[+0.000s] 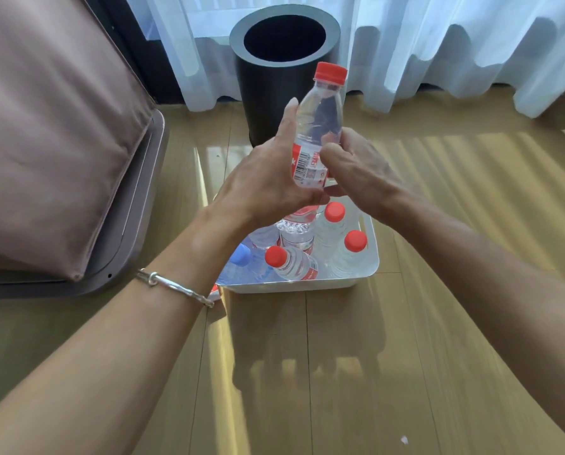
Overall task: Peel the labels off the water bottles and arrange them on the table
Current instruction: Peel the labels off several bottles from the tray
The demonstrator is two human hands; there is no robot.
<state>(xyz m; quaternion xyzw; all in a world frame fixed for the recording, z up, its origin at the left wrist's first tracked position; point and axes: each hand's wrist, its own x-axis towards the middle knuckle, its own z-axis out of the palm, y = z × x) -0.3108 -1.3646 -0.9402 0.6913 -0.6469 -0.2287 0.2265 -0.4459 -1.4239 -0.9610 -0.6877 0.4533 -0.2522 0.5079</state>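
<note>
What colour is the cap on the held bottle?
The cap is red; the head view shows it best.

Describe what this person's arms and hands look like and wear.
Both forearms are bare, with no sleeves or gloves. The left hand has a thin silver bracelet with a knotted link at its wrist; the right hand shows no jewellery.

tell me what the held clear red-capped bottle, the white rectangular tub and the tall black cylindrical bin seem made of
The clear red-capped bottle: thin transparent plastic, glossy; what lies behind shows through it. The white rectangular tub: likely smooth plastic, with a rounded moulded rim. The tall black cylindrical bin: matte and thick-walled; plastic or coated metal, unclear.
</note>
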